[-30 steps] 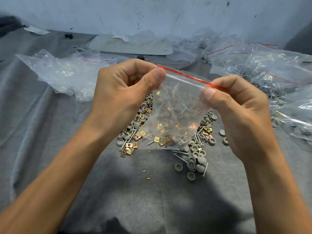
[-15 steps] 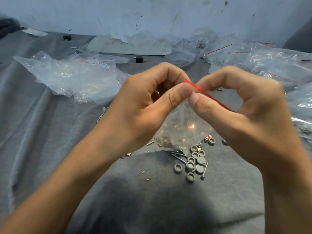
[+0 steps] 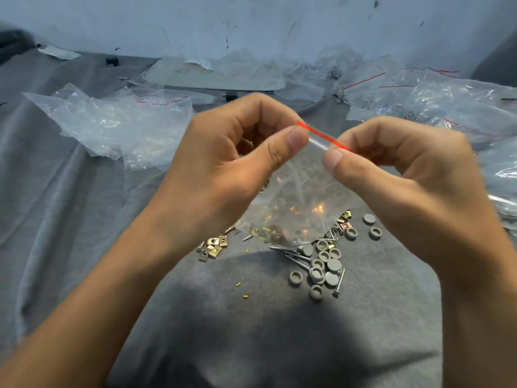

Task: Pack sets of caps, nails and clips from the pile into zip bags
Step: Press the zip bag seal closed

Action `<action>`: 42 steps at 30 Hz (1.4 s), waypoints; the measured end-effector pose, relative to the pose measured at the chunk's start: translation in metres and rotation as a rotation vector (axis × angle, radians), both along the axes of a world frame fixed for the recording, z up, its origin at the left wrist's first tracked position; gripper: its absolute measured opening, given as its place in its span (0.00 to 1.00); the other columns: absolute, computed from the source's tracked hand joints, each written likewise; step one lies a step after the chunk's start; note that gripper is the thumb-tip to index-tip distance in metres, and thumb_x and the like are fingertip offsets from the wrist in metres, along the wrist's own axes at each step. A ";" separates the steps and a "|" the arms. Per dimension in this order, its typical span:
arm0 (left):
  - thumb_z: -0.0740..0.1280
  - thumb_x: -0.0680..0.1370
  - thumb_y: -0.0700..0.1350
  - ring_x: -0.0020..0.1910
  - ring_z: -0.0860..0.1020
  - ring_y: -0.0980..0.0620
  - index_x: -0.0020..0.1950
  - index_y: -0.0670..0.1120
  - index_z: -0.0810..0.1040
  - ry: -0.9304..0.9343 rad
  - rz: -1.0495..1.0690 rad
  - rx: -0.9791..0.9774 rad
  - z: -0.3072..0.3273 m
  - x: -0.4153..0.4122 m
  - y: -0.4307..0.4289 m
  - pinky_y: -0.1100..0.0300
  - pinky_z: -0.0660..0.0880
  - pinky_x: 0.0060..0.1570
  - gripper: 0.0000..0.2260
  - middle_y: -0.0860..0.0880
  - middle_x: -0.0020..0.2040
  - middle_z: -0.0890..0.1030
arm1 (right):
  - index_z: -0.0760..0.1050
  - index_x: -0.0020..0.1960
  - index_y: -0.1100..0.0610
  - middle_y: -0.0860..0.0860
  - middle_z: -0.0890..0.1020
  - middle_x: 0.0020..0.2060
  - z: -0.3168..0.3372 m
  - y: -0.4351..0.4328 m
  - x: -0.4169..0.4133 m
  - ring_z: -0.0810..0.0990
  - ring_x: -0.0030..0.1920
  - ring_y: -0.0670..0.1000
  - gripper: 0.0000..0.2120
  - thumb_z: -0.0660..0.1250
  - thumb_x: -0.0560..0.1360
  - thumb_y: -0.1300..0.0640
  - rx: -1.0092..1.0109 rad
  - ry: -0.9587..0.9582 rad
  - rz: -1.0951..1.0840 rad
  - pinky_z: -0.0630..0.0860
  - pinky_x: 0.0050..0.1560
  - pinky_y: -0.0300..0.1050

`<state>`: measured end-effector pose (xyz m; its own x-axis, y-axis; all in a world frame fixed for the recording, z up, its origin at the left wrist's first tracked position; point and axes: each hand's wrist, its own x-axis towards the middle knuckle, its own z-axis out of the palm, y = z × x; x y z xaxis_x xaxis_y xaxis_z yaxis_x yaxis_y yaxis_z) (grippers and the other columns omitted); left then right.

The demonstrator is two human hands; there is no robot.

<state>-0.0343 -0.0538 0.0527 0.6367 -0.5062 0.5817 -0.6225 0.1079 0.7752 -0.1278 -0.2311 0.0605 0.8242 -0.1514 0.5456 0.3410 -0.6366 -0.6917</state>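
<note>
A pale blue wall (image 3: 279, 21) with dark marks stands at the back, and a wrinkly grey cloth (image 3: 70, 219) covers what may be the floor, shadowed in front.

This looks like a makeshift hand-packing spot for small hardware: the work surface is a rumpled grey cloth (image 3: 84, 247) spread against a scuffed, stained pale wall (image 3: 279, 23). Loose grey caps (image 3: 326, 264), nails (image 3: 296, 257) and brass-coloured clips (image 3: 212, 247) lie in a pile straight on the cloth, with a crumpled heap of clear bags (image 3: 117, 127) at the left and more red-striped bags (image 3: 447, 105) at the right. The work is done bare-handed — the left hand (image 3: 223, 169) and right hand (image 3: 405, 177) pinch the top of a zip bag (image 3: 302, 197) with parts in it.
</note>
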 end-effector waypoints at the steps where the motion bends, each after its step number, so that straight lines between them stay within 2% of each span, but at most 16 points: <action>1: 0.70 0.79 0.44 0.34 0.71 0.38 0.47 0.48 0.80 0.000 0.016 -0.007 0.001 0.001 0.002 0.51 0.67 0.29 0.01 0.40 0.38 0.78 | 0.81 0.41 0.52 0.53 0.82 0.34 -0.001 -0.002 0.000 0.79 0.35 0.56 0.05 0.72 0.74 0.52 0.004 0.006 0.002 0.74 0.38 0.55; 3: 0.70 0.79 0.44 0.36 0.72 0.37 0.47 0.48 0.80 -0.015 0.040 -0.010 0.003 0.003 0.004 0.47 0.68 0.33 0.01 0.41 0.39 0.79 | 0.80 0.40 0.52 0.52 0.81 0.33 -0.002 -0.004 0.001 0.78 0.34 0.55 0.05 0.72 0.74 0.53 -0.002 -0.001 -0.004 0.74 0.36 0.53; 5: 0.69 0.79 0.45 0.36 0.73 0.39 0.48 0.49 0.79 -0.034 0.053 -0.008 0.005 0.003 0.006 0.47 0.69 0.35 0.01 0.41 0.40 0.79 | 0.80 0.40 0.52 0.51 0.81 0.32 -0.002 -0.006 0.001 0.76 0.31 0.51 0.05 0.71 0.73 0.53 0.022 -0.021 -0.003 0.71 0.33 0.46; 9: 0.69 0.80 0.45 0.36 0.74 0.43 0.48 0.51 0.79 -0.051 0.075 -0.018 0.008 0.005 0.010 0.49 0.69 0.36 0.02 0.43 0.39 0.79 | 0.80 0.40 0.53 0.48 0.80 0.31 -0.003 -0.011 0.001 0.74 0.31 0.43 0.05 0.70 0.72 0.53 0.072 -0.045 0.014 0.69 0.34 0.37; 12: 0.69 0.80 0.45 0.38 0.75 0.37 0.48 0.52 0.79 -0.060 0.098 -0.025 0.009 0.008 0.015 0.45 0.71 0.38 0.02 0.42 0.40 0.80 | 0.80 0.39 0.52 0.43 0.80 0.29 -0.005 -0.015 0.002 0.73 0.29 0.41 0.04 0.70 0.71 0.53 0.073 -0.054 -0.003 0.68 0.33 0.32; 14: 0.70 0.80 0.46 0.37 0.75 0.40 0.48 0.52 0.79 -0.055 0.104 -0.023 0.009 0.009 0.016 0.50 0.71 0.37 0.01 0.46 0.38 0.80 | 0.80 0.38 0.51 0.42 0.79 0.29 -0.006 -0.018 0.002 0.73 0.28 0.41 0.04 0.71 0.71 0.54 0.064 -0.057 -0.016 0.68 0.31 0.32; 16: 0.69 0.79 0.46 0.36 0.75 0.54 0.48 0.52 0.79 -0.039 0.113 -0.017 0.009 0.011 0.016 0.61 0.71 0.37 0.01 0.54 0.38 0.80 | 0.80 0.38 0.49 0.41 0.79 0.29 -0.007 -0.021 0.002 0.72 0.27 0.41 0.04 0.72 0.72 0.54 0.070 -0.054 -0.025 0.67 0.27 0.34; 18: 0.69 0.79 0.46 0.36 0.74 0.60 0.48 0.52 0.79 -0.017 0.134 -0.022 0.008 0.015 0.017 0.64 0.72 0.37 0.01 0.58 0.37 0.81 | 0.80 0.39 0.50 0.41 0.79 0.29 -0.008 -0.025 0.001 0.71 0.26 0.41 0.06 0.74 0.74 0.54 0.092 -0.039 -0.016 0.67 0.24 0.34; 22: 0.70 0.80 0.48 0.35 0.74 0.59 0.47 0.53 0.79 -0.016 0.177 -0.032 0.005 0.021 0.020 0.61 0.72 0.35 0.02 0.59 0.37 0.81 | 0.81 0.41 0.49 0.43 0.79 0.30 -0.008 -0.025 0.001 0.71 0.27 0.40 0.06 0.76 0.74 0.50 0.112 -0.021 0.004 0.67 0.27 0.31; 26: 0.70 0.80 0.48 0.35 0.75 0.61 0.48 0.53 0.80 -0.020 0.202 -0.026 0.000 0.026 0.020 0.63 0.73 0.37 0.01 0.58 0.38 0.81 | 0.81 0.41 0.49 0.42 0.81 0.31 -0.006 -0.022 0.003 0.72 0.28 0.39 0.07 0.76 0.71 0.48 0.075 -0.041 -0.049 0.68 0.31 0.29; 33: 0.67 0.82 0.47 0.35 0.73 0.57 0.48 0.52 0.78 0.042 0.196 -0.049 -0.007 0.035 0.024 0.63 0.72 0.37 0.03 0.55 0.38 0.78 | 0.76 0.35 0.55 0.43 0.74 0.25 -0.016 -0.032 0.005 0.65 0.23 0.40 0.16 0.78 0.70 0.46 0.137 -0.081 -0.094 0.61 0.25 0.29; 36: 0.65 0.82 0.47 0.35 0.73 0.56 0.47 0.52 0.77 0.092 0.175 -0.045 -0.011 0.039 0.028 0.63 0.73 0.37 0.04 0.55 0.39 0.78 | 0.80 0.42 0.50 0.44 0.80 0.34 -0.021 -0.039 0.008 0.74 0.32 0.42 0.15 0.77 0.70 0.40 0.259 -0.002 -0.052 0.70 0.30 0.34; 37: 0.65 0.82 0.47 0.35 0.73 0.56 0.47 0.52 0.77 0.099 0.172 -0.031 -0.013 0.039 0.027 0.63 0.72 0.37 0.05 0.55 0.39 0.78 | 0.81 0.48 0.46 0.42 0.83 0.41 -0.024 -0.039 0.010 0.79 0.38 0.42 0.15 0.77 0.68 0.38 0.264 0.064 -0.040 0.76 0.36 0.35; 39: 0.64 0.82 0.47 0.35 0.72 0.56 0.48 0.51 0.77 0.097 0.164 -0.009 -0.014 0.037 0.025 0.62 0.72 0.38 0.05 0.55 0.39 0.77 | 0.79 0.58 0.40 0.41 0.83 0.52 -0.029 -0.035 0.014 0.82 0.49 0.42 0.21 0.77 0.67 0.36 0.220 0.190 -0.018 0.80 0.47 0.37; 40: 0.64 0.82 0.47 0.35 0.72 0.56 0.48 0.51 0.76 0.102 0.164 -0.011 -0.014 0.037 0.024 0.62 0.72 0.37 0.05 0.55 0.39 0.77 | 0.79 0.61 0.41 0.42 0.83 0.53 -0.032 -0.031 0.017 0.82 0.50 0.42 0.23 0.77 0.68 0.37 0.222 0.224 0.004 0.81 0.49 0.39; 42: 0.63 0.82 0.47 0.35 0.72 0.56 0.48 0.52 0.76 0.095 0.184 -0.034 -0.015 0.038 0.024 0.62 0.71 0.36 0.05 0.56 0.39 0.78 | 0.81 0.60 0.49 0.48 0.85 0.49 -0.038 -0.022 0.021 0.81 0.45 0.45 0.19 0.76 0.71 0.45 0.289 0.239 0.092 0.79 0.43 0.39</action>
<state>0.0039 -0.0299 0.0377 0.7693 -0.3574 0.5296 -0.5587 0.0260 0.8290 -0.1071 -0.2531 0.0230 0.9403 -0.1899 0.2823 0.1954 -0.3778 -0.9050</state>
